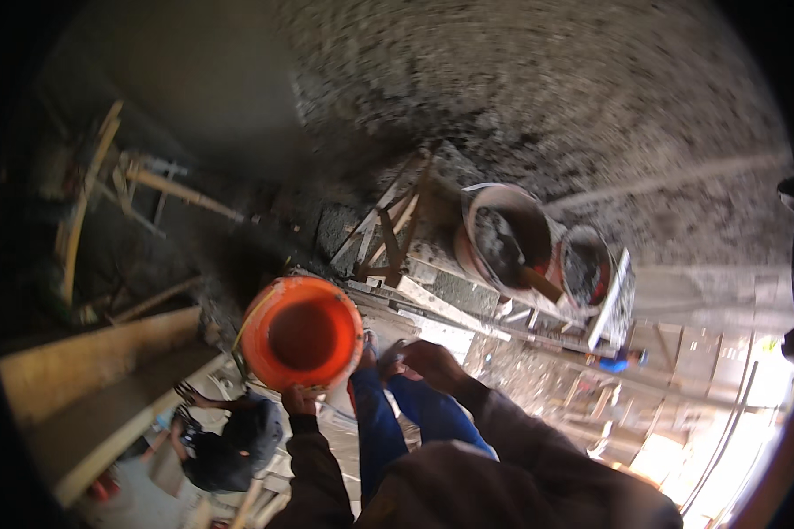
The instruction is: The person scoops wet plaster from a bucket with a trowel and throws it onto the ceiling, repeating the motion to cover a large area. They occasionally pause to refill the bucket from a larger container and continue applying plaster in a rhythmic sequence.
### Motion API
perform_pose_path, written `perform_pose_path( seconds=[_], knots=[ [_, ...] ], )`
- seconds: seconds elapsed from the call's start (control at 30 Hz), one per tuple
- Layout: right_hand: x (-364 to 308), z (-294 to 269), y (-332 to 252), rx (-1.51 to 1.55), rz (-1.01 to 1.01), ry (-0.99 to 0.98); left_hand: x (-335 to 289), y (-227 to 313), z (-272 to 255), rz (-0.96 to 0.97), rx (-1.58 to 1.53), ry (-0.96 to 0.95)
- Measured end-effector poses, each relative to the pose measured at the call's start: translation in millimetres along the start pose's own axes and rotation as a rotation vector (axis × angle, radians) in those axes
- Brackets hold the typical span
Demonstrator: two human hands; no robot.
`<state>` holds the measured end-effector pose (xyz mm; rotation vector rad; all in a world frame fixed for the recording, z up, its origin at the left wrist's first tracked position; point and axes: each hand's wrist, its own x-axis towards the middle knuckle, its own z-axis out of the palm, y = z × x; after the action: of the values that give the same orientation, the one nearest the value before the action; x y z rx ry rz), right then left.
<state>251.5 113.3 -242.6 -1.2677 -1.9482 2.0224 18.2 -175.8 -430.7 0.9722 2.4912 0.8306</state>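
Observation:
An orange bucket (351,331) hangs or is held up before me, its mouth facing me and its inside looking bare apart from a darker bottom. My left hand (299,401) is closed on the near edge of this bucket. To the right of it, in front of my blue trouser legs, my right hand (430,360) holds nothing that I can see; its fingers are loosely bent and apart, somewhat blurred. Further right, a large bucket (470,249) with grey mortar and a wooden-handled tool (540,284) stands on a plank platform beside a smaller bucket (607,256) of mortar.
A rough grey wall (538,97) rises behind the platform. Loose timber pieces (190,192) stand at the far left. A long wooden trough or formwork (106,353) lies at left. Below at left is another person (229,445) in dark clothing. Planks and bright light lie to the right.

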Motion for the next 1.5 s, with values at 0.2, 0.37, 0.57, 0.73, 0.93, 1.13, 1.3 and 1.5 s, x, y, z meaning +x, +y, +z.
perform_pose_path(
  seconds=[0.2,0.37,0.57,0.73,0.93,1.13,1.3,1.5],
  knots=[
    [71,86,-66,0.304,0.321,-0.262,5,163,-124,0.179,0.012,-0.135],
    [96,68,-39,0.601,0.396,-0.058,18,245,-157,0.289,0.129,-0.302],
    [107,17,4,1.61,0.491,-0.199,37,311,-139,0.531,0.038,-0.183],
    [73,-46,-52,1.85,0.101,-0.481,62,343,-129,0.729,-0.084,-0.012],
    [36,-186,-123,1.243,-0.245,0.022,80,367,-112,0.563,0.023,-0.229],
    [54,-307,-82,1.029,-0.061,0.33,80,397,-65,-0.557,-0.727,0.01],
    [44,-292,-91,0.543,0.079,0.636,95,422,-71,-0.498,-0.62,0.096],
    [25,-189,-101,0.619,0.06,0.288,89,440,-91,-0.313,-0.497,0.048]
  ],
)
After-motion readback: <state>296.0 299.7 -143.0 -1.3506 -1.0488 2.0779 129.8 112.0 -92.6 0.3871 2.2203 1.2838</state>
